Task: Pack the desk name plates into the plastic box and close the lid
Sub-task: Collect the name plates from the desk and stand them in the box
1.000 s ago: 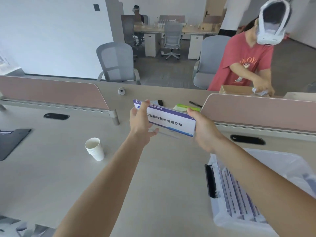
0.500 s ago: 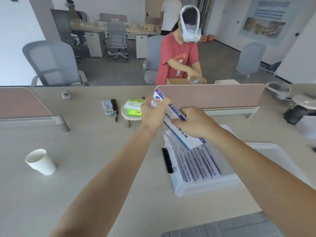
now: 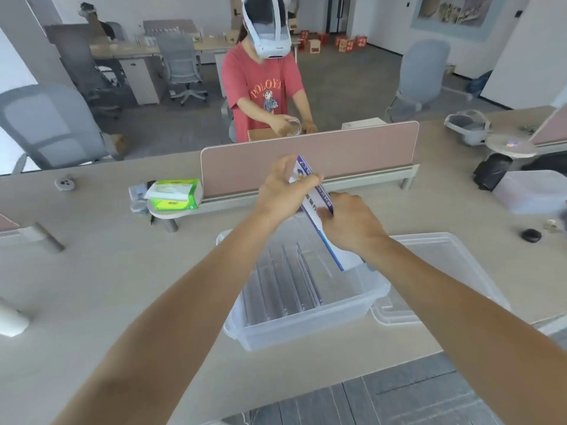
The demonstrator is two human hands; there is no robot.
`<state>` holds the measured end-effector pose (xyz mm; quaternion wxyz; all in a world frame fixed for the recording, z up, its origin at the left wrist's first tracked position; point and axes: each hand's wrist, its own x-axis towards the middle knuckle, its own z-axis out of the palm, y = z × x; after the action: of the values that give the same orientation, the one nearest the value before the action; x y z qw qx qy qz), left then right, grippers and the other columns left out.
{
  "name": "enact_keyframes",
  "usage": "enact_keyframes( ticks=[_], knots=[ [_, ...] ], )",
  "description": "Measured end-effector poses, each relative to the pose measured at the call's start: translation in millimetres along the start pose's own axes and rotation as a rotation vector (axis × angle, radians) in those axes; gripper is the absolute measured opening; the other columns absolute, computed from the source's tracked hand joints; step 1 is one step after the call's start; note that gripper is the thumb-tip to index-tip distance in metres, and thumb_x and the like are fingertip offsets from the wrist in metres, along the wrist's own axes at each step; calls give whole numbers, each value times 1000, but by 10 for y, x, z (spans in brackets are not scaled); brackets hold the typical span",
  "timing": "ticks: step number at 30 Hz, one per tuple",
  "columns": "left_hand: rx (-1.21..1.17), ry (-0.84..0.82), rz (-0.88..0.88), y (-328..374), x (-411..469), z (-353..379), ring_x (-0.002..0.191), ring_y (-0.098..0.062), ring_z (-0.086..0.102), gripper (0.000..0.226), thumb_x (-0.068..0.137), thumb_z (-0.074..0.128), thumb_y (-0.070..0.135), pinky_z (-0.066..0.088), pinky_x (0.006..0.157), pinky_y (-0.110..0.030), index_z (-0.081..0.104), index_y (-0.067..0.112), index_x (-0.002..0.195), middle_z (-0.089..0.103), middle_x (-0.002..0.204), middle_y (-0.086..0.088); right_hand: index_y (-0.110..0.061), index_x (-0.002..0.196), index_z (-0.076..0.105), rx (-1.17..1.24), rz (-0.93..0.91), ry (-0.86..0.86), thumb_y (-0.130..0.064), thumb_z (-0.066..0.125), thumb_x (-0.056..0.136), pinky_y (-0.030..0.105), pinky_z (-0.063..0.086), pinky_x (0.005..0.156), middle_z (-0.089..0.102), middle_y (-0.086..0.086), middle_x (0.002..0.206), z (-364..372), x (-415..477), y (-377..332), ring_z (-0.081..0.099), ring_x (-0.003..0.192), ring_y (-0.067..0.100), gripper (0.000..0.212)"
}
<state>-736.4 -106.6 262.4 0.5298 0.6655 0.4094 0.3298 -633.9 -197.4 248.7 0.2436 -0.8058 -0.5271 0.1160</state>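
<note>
A white and blue desk name plate is held edge-up over the right side of the clear plastic box. My left hand grips its far end. My right hand grips its near part, and the plate's lower end dips past the box's rim. Several clear name plates stand side by side inside the box. The clear lid lies flat on the desk just right of the box.
A pink desk divider runs behind the box. A green tissue pack sits on a small stand to the left. A person in a red shirt works at a cardboard box beyond the divider. The desk's front edge is near.
Both hands carried the name plate from the middle of the desk to over the box, turning it from face-on to edge-up. My view swung right, bringing the box in front of me.
</note>
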Motion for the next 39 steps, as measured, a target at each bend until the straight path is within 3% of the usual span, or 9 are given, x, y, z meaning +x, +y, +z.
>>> enact_keyframes(
  ticks=[8, 12, 18, 21, 24, 27, 30, 33, 39],
  knots=[
    [203, -109, -33, -145, 460, 347, 115, -24, 60, 57, 97, 31, 64, 43, 104, -44, 61, 25, 125, 63, 127, 0, -9, 84, 52, 52, 190, 1, -23, 39, 92, 37, 55, 62, 62, 14, 90, 23, 227, 507, 64, 71, 38, 20],
    [210, -209, -19, -423, 706, 437, 109, -23, 63, 48, 97, 28, 65, 45, 104, -47, 61, 30, 101, 65, 113, 0, -16, 69, 40, -8, 244, -57, -21, 39, 94, 33, 47, 59, 58, 11, 82, 218, 348, 616, 62, 70, 37, 25],
    [333, -331, -31, -865, 1129, 566, 83, -12, 63, 42, 90, 48, 65, 46, 74, -28, 67, 28, 86, 66, 81, 14, -14, 68, 37, -79, 366, -125, -18, 39, 94, 30, 39, 62, 48, 5, 74, 558, 496, 724, 53, 72, 34, 25],
    [369, -382, -50, -1096, 1246, 682, 76, -13, 63, 44, 91, 53, 56, 48, 71, -27, 71, 17, 91, 68, 79, 7, -12, 72, 39, -58, 402, -204, -16, 36, 94, 28, 40, 55, 54, 9, 82, 754, 525, 870, 60, 68, 31, 23],
    [447, -439, -76, -1301, 1348, 777, 62, -8, 55, 36, 94, 55, 48, 42, 58, -23, 64, 15, 81, 61, 68, 0, -14, 69, 34, -83, 440, -291, -10, 37, 97, 25, 30, 48, 45, 4, 74, 953, 585, 1054, 46, 58, 17, 28],
    [547, -486, -114, -1516, 1545, 828, 66, -8, 53, 28, 94, 54, 47, 38, 59, -21, 69, 24, 86, 58, 72, 6, -13, 70, 35, -99, 464, -334, -8, 38, 96, 26, 28, 48, 42, 3, 71, 1147, 707, 1243, 42, 59, 17, 26],
    [663, -542, -182, -1763, 1740, 862, 65, -18, 43, 34, 93, 49, 47, 34, 63, -29, 53, 22, 71, 46, 70, 2, -8, 85, 43, -85, 441, -393, -11, 38, 96, 29, 39, 60, 43, 2, 74, 1341, 810, 1399, 52, 77, 28, 13],
    [762, -631, -244, -2028, 1894, 929, 75, -24, 55, 46, 96, 44, 48, 43, 72, -32, 65, 9, 85, 57, 79, -9, -9, 96, 47, -50, 446, -456, -15, 37, 97, 33, 43, 72, 47, 7, 89, 1520, 866, 1497, 52, 86, 31, 12],
    [854, -769, -284, -2254, 1973, 1065, 100, -23, 56, 44, 105, 31, 38, 40, 85, -33, 66, 14, 117, 62, 108, -2, -7, 102, 48, -3, 495, -567, -18, 37, 98, 33, 43, 69, 54, 10, 101, 1805, 931, 1664, 57, 92, 30, 16]
  ],
)
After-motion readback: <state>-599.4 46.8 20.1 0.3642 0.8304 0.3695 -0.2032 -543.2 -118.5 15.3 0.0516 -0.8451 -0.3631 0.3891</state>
